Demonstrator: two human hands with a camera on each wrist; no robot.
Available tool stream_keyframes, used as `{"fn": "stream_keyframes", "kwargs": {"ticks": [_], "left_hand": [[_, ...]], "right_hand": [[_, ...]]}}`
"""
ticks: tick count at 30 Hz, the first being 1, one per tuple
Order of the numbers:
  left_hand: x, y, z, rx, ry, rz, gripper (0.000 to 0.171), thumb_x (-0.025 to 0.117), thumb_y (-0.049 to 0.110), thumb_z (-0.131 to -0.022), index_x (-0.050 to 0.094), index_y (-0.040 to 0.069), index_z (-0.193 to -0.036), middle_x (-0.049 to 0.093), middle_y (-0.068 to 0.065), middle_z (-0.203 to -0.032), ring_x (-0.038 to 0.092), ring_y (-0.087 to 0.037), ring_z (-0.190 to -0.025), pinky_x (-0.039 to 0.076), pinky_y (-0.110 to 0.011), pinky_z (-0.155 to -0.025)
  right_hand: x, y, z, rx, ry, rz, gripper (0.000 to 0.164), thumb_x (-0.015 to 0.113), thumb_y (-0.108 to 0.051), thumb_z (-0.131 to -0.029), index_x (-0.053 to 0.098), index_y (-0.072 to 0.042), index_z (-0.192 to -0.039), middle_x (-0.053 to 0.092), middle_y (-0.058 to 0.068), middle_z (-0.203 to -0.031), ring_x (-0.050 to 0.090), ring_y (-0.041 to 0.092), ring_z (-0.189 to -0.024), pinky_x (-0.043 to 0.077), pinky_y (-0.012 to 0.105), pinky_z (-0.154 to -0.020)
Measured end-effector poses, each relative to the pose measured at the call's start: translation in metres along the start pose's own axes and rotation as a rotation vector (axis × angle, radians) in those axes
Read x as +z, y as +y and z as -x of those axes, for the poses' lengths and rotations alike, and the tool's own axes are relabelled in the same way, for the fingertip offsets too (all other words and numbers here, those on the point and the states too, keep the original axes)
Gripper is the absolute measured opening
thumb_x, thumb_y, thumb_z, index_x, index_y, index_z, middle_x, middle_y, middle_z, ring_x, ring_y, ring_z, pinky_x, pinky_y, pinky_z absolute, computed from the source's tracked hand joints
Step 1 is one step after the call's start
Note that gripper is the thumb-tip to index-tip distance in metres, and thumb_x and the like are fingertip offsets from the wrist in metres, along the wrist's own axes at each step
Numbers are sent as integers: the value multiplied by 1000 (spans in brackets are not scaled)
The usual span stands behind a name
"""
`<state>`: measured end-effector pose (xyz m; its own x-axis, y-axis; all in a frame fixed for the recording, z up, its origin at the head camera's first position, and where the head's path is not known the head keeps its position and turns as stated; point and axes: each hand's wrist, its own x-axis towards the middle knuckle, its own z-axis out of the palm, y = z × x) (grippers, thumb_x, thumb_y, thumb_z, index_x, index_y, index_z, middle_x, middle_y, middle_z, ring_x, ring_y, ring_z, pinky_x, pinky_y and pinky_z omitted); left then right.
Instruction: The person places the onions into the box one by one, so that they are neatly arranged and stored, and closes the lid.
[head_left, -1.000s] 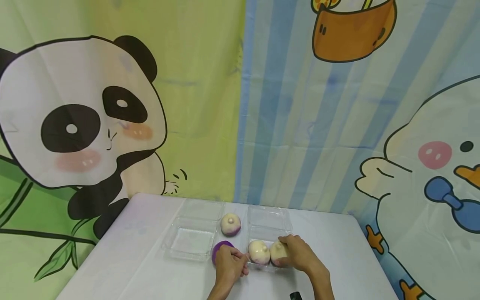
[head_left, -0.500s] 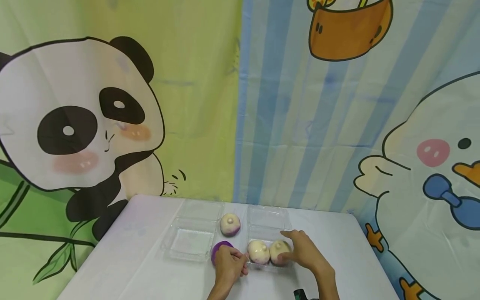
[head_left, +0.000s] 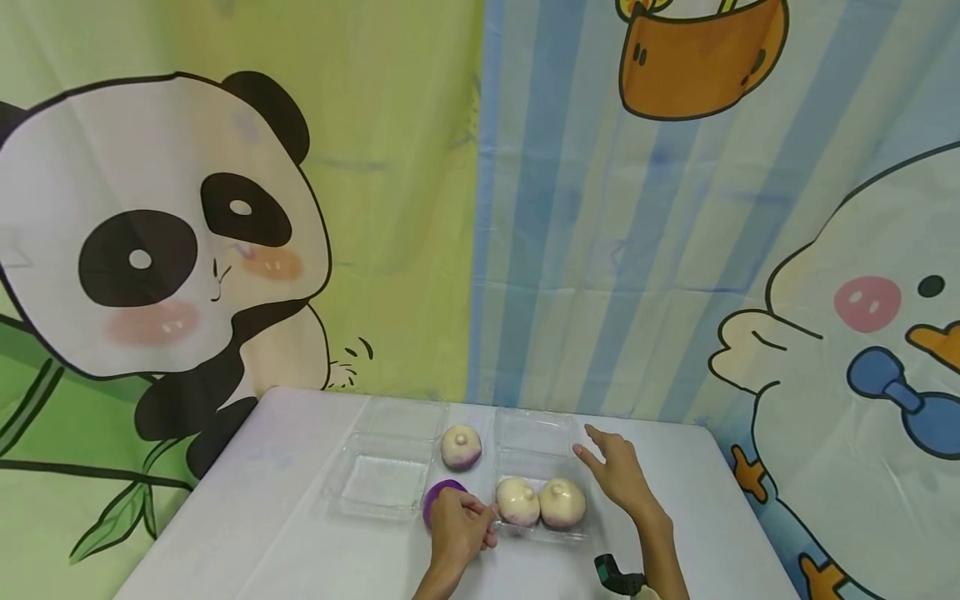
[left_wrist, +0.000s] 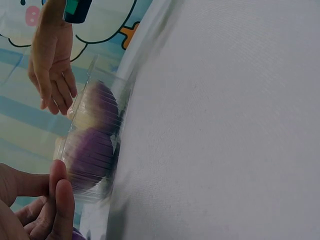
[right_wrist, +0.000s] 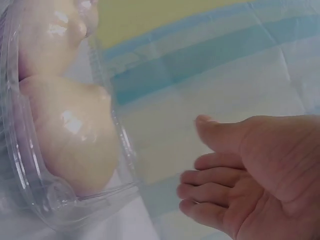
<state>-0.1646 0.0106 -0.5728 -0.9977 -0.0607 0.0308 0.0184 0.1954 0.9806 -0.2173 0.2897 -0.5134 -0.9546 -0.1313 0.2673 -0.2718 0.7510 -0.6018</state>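
Note:
Two turnips, white on top and purple below, sit side by side in the right clear plastic container (head_left: 543,537): a left turnip (head_left: 517,502) and a right turnip (head_left: 562,503). My left hand (head_left: 456,529) pinches that container's near left corner with thumb and fingertips; the fingers (left_wrist: 64,205) partly hide this spot in the left wrist view. My right hand (head_left: 622,477) is raised beside the container's right side, fingers apart and holding nothing. In the right wrist view, its palm (right_wrist: 265,185) is clearly apart from the nearer turnip (right_wrist: 75,135).
Another turnip (head_left: 461,447) rests on the white table (head_left: 300,542) between the two containers. A purple round thing (head_left: 435,502) lies partly behind my left hand. An opened clear container (head_left: 382,487) stands to the left. Printed curtains (head_left: 555,208) hang behind the table.
My right hand has let go of the right turnip and moved up and to the right, leaving it in the container. My left hand has stayed at the container's corner.

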Motion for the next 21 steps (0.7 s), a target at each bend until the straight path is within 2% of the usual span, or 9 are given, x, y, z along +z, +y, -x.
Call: {"fn": "stream_keyframes", "kwargs": {"ticks": [3,10,14,21], "left_hand": [[0,1,0,-3,0,-2,23,84,-2,-89,76,0,-68,69,-7,-50,64,-12,-37,54,-25,-39],[1,2,1,-9,3,-4,22,83,-3,-88,75,0,-68,69,-7,-50,64,-13,-37,54,-26,-38],[1,2,0,-13,5,-4,22,83,-2,-89,75,1,-68,69,-6,-51,64,-11,-37,54,-25,-38],[1,2,0,-12,6,-2,22,83,-3,-88,75,1,-68,69,-6,-51,65,-12,-38,54,-25,-38]], "right_hand": [[5,9,-6,64,29,-76,56,66,-20,-110,53,20,-147,60,38,-148,63,56,-135,55,65,-111],[16,30,-16,197,-35,-203,63,58,-27,-115,44,21,-152,50,38,-157,56,54,-144,51,61,-117],[21,36,-20,264,-50,-281,68,55,-30,-116,37,23,-155,46,39,-160,52,53,-148,46,62,-122],[32,42,-25,388,-70,-474,70,53,-31,-117,32,22,-158,40,39,-164,52,55,-147,48,59,-120]]}}
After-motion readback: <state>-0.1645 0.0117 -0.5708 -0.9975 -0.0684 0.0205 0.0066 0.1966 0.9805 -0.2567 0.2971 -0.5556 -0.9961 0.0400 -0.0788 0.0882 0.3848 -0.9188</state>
